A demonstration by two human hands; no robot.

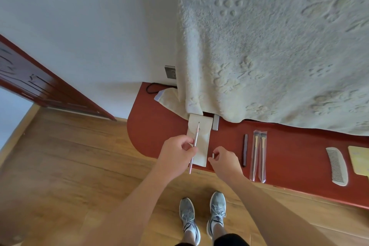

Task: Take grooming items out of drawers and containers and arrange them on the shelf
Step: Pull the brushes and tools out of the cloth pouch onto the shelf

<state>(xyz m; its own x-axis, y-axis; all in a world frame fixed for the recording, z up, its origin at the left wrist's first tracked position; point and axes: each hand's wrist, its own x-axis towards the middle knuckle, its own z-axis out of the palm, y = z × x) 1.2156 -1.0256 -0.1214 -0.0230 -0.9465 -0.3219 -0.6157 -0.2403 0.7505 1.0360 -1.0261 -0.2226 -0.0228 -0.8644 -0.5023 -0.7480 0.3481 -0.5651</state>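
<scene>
- Across the upper right, a cream fleece blanket (269, 50) hangs down in front of the wall; its lower hem rests along the back of the shelf.
- Underfoot, a wooden floor (69, 156) fills the lower left; two grey trainers (203, 217) stand on it, near the shelf's front edge.
- Red-brown shelf (155, 126): runs from a rounded left end to the right frame edge; all grooming items seen lie on it or are held over it.
- Dark red door (40, 86): at far left, apart from the shelf.
- Left hand (177, 152): over the shelf's front edge; thumb and fingers curled and clamped on the mid-shaft of a slim pencil (195, 142); dark tip points away, above the pouch; back end points toward the person.
- Right hand (223, 163): just right of the pouch's near end; thumb and forefinger pinch a small white cap (213, 155); remaining fingers curled.
- Cream pouch (202, 146): flat on the shelf, lengthwise front to back; far end at the blanket hem; near end at the front edge.
- Pale comb (337, 167): flat on the shelf, well right of the hands; a yellowish flat item (359, 163) lies just beside it, cut by the frame.
- Two brushes (259, 156): in clear sleeves, side by side, between the comb and a dark stick (245, 150); the stick lies just left of them.
- Grey block (215, 123): just right of the pouch's far end, at the hem; identity cannot be told.
</scene>
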